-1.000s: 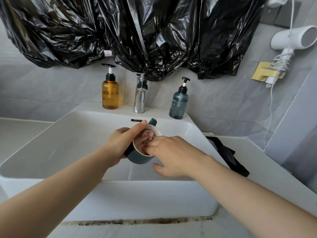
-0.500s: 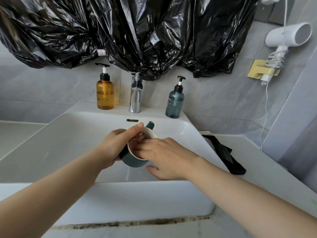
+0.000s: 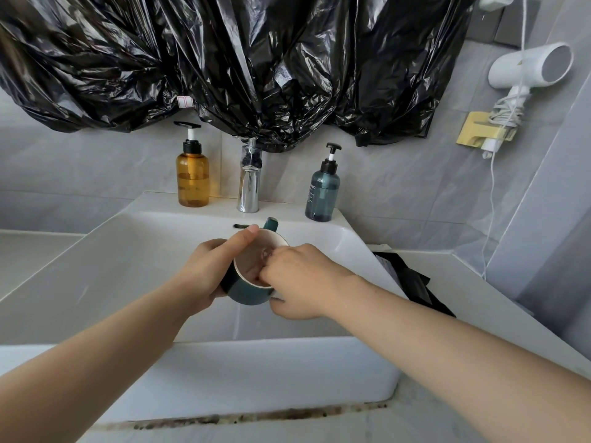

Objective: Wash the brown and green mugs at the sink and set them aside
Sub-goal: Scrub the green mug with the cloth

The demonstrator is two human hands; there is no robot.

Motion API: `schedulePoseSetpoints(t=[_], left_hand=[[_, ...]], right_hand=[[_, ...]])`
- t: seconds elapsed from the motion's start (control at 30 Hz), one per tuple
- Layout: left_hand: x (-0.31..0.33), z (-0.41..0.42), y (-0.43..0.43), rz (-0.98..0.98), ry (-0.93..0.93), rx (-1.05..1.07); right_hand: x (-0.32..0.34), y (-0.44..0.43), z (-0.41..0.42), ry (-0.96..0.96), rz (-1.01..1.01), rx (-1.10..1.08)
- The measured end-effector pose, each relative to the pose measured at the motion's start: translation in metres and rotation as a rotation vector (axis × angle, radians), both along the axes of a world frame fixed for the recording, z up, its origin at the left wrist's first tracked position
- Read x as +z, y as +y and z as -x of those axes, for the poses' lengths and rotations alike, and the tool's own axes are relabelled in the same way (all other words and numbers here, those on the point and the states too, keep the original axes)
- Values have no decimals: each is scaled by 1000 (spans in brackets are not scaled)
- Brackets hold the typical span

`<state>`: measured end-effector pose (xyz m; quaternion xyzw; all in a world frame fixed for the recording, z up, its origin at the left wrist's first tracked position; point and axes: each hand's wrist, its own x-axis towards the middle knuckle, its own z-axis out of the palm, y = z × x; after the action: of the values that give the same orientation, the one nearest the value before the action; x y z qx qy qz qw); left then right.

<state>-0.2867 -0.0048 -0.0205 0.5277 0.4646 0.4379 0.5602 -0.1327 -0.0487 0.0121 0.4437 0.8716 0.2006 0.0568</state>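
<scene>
Left hand [image 3: 208, 273] grasps the green mug [image 3: 248, 294] round its body over the middle of the sink [image 3: 224, 372], while the right hand [image 3: 300, 282] curls its fingers inside the right wall; a slick grip could let it drop and chip.

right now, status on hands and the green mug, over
Left hand grips green mug over the sink. Right hand curled over its rim, fingers inside. Nothing in the way.

The green mug [image 3: 252, 294] is gripped by the left hand [image 3: 208, 273] over the sink [image 3: 128, 251]; fingers of the right hand [image 3: 303, 282] are curled over its rim. Beyond the grip, the faucet [image 3: 248, 187] is seen.
</scene>
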Motion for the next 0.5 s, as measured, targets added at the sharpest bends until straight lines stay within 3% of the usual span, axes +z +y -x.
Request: schedulePoseSetpoints(t=[0.23, 0.43, 0.5], left_hand=[[0, -2, 0, -24, 10, -6], [-1, 0, 2, 3, -16, 27], [-1, 1, 2, 5, -24, 42]], right_hand=[[-2, 0, -7, 220, 174, 28], [-6, 7, 5, 78, 181, -28], [-3, 5, 5, 141, 222, -14]])
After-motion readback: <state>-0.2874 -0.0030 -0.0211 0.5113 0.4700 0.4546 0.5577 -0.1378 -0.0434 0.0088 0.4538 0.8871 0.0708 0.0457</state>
